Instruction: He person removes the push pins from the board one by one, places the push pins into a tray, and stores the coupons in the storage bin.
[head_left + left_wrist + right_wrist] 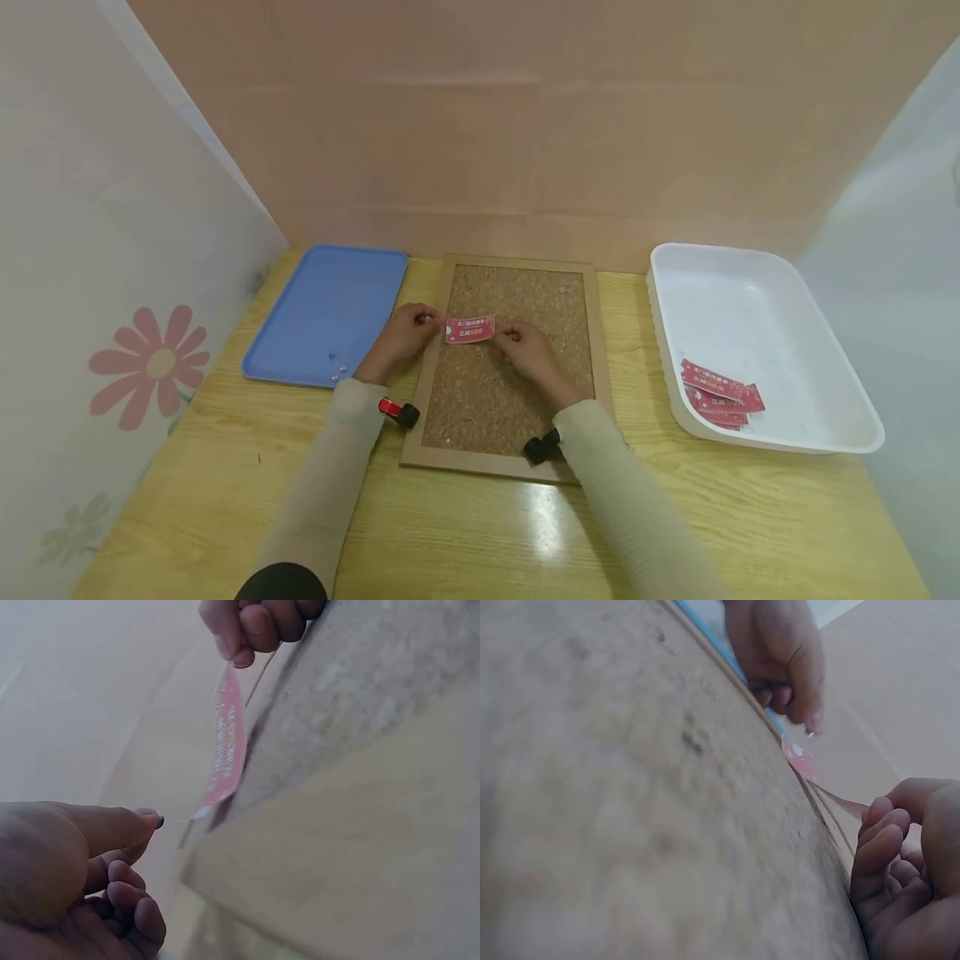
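A red coupon (471, 330) is held over the left part of a wood-framed cork board (480, 400). My right hand (531, 357) pinches its right end between thumb and finger; the paper bows slightly in the left wrist view. At the coupon's left end is my left hand (405, 335), thumb and forefinger pinching a small thumbtack (160, 820). Its thin point faces the coupon's free end, with a small gap between them. The other fingers of both hands are curled in.
Left of the board lies a blue tray (337, 300) with a few small thumbtacks (342, 369) near its front edge. On the right stands a white plastic bin (757, 325) holding several red coupons (722, 397). A brown-covered wall (480, 150) rises behind the table.
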`<state>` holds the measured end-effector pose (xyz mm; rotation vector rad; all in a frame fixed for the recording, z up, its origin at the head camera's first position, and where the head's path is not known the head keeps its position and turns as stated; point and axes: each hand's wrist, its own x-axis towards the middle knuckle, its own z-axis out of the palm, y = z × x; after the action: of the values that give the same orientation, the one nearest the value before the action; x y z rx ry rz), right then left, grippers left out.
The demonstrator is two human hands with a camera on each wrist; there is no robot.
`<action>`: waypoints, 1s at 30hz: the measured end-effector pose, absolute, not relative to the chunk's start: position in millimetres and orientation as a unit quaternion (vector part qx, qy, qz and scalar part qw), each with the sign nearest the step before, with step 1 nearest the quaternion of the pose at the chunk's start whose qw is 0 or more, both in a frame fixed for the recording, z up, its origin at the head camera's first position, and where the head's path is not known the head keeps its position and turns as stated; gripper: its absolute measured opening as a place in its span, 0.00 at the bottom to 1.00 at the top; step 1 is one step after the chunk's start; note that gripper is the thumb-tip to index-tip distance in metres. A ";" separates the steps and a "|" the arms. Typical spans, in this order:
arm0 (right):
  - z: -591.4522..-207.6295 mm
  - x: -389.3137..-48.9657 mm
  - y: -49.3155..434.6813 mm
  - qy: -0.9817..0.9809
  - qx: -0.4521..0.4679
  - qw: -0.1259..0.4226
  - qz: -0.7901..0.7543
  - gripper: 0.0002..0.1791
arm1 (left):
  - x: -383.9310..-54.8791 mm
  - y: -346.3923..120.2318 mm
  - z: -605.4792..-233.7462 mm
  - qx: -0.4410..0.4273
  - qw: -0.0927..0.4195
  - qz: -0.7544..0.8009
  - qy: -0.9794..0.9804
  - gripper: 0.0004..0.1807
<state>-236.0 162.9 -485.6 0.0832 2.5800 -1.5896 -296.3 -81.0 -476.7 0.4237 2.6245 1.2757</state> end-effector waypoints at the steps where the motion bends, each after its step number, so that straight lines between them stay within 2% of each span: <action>1: -484.5 -235.1 165.9 0.854 0.028 0.055 -0.517 0.13 | -295.7 -81.5 -472.9 0.147 0.089 0.426 0.888 0.15; 6: -468.9 -231.1 184.9 0.881 0.004 0.042 -0.471 0.12 | -289.7 -89.3 -448.1 0.161 0.059 0.401 0.900 0.15; 12: -428.1 -225.5 209.6 0.913 -0.052 0.008 -0.405 0.11 | -288.4 -121.3 -421.7 0.181 0.035 0.362 0.914 0.15; 19: -383.9 -192.7 272.2 0.943 -0.067 -0.001 -0.327 0.14 | -288.7 -166.1 -412.1 0.200 -0.003 0.313 0.928 0.11; 25: -354.5 -160.5 332.0 0.960 -0.011 -0.010 -0.280 0.18 | -282.4 -203.5 -416.1 0.180 0.019 0.284 0.942 0.12; 30: -347.1 -145.5 372.8 0.963 0.033 -0.014 -0.266 0.21 | -281.8 -223.8 -428.8 0.154 0.042 0.275 0.948 0.13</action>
<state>-145.5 372.8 -347.1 0.1057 3.0538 -0.8424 -281.8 -223.8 -428.8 0.4710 2.9003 0.8423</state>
